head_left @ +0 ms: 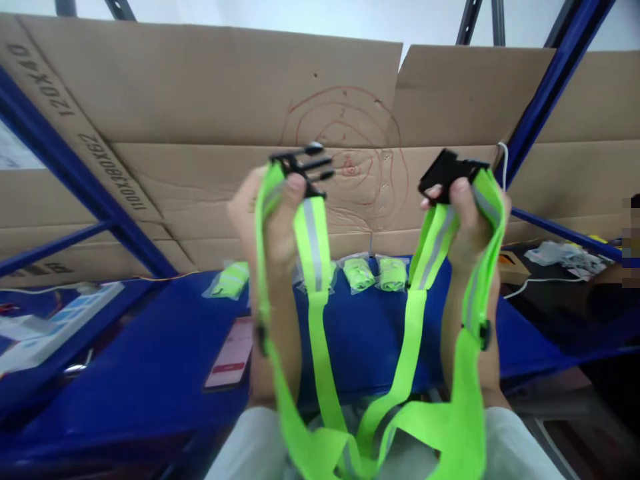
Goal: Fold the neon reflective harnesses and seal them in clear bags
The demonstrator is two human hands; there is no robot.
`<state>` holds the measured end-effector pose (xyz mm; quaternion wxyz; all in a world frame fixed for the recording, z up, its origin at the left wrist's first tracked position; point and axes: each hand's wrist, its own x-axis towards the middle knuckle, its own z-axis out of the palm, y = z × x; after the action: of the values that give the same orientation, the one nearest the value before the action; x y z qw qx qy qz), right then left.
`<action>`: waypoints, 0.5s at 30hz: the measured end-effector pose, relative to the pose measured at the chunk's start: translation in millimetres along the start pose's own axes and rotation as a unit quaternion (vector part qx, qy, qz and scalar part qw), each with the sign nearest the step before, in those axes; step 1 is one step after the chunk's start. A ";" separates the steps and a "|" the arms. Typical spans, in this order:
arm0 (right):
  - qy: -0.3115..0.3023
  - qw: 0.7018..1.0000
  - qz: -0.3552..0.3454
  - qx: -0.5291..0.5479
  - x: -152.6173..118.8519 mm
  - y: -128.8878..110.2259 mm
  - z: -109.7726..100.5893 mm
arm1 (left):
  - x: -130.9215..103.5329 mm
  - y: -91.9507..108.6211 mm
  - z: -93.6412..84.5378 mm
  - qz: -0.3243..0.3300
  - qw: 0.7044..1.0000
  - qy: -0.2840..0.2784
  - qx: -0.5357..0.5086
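A neon green strap harness [317,327] with grey reflective stripes hangs between my raised hands, its lower straps looping down towards my lap. My left hand [280,213] is closed on the black pronged half of a side-release buckle [303,167]. Its prongs point right. In my right hand [470,220] is the black socket half of the buckle [445,177], pinched by the thumb and fingers. The two buckle halves are well apart. Black strap sliders [485,335] sit lower on the outer straps.
Bagged green bundles [359,275] lie along the back of the blue table [150,347]. A phone [231,353] with a lit screen is left of my forearm. Behind stands a cardboard wall [200,93] with red drawn rings, framed by blue posts [555,87]. A person's edge shows far right.
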<state>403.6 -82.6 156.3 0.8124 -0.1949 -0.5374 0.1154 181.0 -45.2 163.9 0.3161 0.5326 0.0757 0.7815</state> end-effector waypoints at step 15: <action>-0.192 0.971 0.116 -0.086 -22.7 16.5 17.6 | -12.0 -8.6 -23.9 -0.079 0.970 -0.162 0.163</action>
<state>378.8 -73.4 136.3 0.6553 -0.2994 -0.6648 0.1975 166.3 -40.0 140.4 0.2936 0.6888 0.1913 0.6346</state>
